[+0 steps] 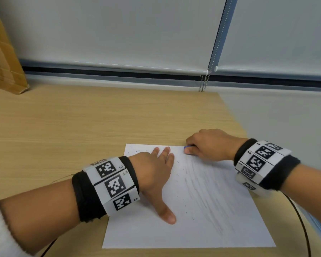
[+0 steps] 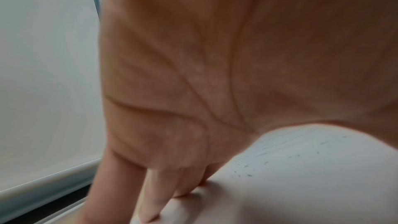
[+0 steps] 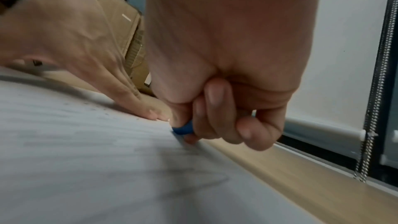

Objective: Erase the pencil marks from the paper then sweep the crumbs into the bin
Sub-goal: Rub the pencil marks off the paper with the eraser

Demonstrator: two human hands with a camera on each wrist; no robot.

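A white sheet of paper (image 1: 202, 210) lies flat on the wooden desk (image 1: 63, 127), near the desk's right edge. Faint grey pencil marks (image 1: 208, 190) run in slanted strokes over the right half of the sheet, and small dark eraser crumbs (image 1: 180, 171) are scattered beside them and near the top left corner.

The left hand (image 1: 156, 175) lies flat on the left part of the paper, fingers straight and spread, thumb stretched out toward the person, pressing the sheet down.

The right hand (image 1: 209, 145) sits at the paper's far edge, its fingers curled round a small blue eraser (image 3: 183, 129). From the right wrist view the eraser's tip touches the sheet just beside the edge.

A cardboard box (image 1: 4, 58) stands at the desk's far left corner. Grey roller blinds (image 1: 119, 30) with a bead chain (image 1: 204, 80) hang behind the desk. No bin shows in any view
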